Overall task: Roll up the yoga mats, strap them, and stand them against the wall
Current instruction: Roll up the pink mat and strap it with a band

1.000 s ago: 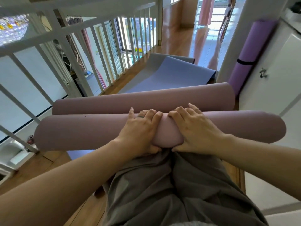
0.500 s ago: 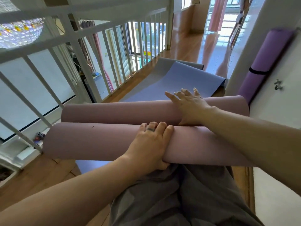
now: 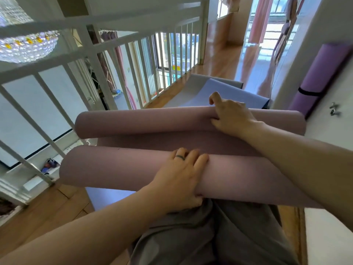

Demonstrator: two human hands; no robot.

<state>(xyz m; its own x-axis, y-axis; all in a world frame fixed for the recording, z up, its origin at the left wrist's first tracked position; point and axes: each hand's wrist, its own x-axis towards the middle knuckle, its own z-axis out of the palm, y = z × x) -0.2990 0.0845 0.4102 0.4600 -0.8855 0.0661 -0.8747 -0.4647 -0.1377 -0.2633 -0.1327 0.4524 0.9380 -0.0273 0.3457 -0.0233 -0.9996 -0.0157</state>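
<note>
A dusty pink yoga mat [image 3: 118,169] lies across my lap, curled at both ends into a near roll and a far roll [image 3: 145,121], with a flat strip showing between them. My left hand [image 3: 181,178] grips the near roll, fingers over the top and thumb beneath. My right hand [image 3: 229,115] grips the far roll, fingers curled over its far edge. Beyond them a blue mat [image 3: 233,92] and a grey mat [image 3: 194,83] lie flat on the floor. A rolled purple mat [image 3: 321,77] with a black strap leans on the wall at the right.
A white railing [image 3: 107,54] runs along the left over a drop, with a crystal chandelier [image 3: 24,44] beyond it. A white wall and door with a metal latch [image 3: 334,110] close the right side. Wooden floor [image 3: 225,60] stretches ahead toward curtained windows.
My right hand has left the near roll, reached to the far roll and curled its fingers over it. The two rolls have moved apart, baring a flat strip. My left hand stays put.
</note>
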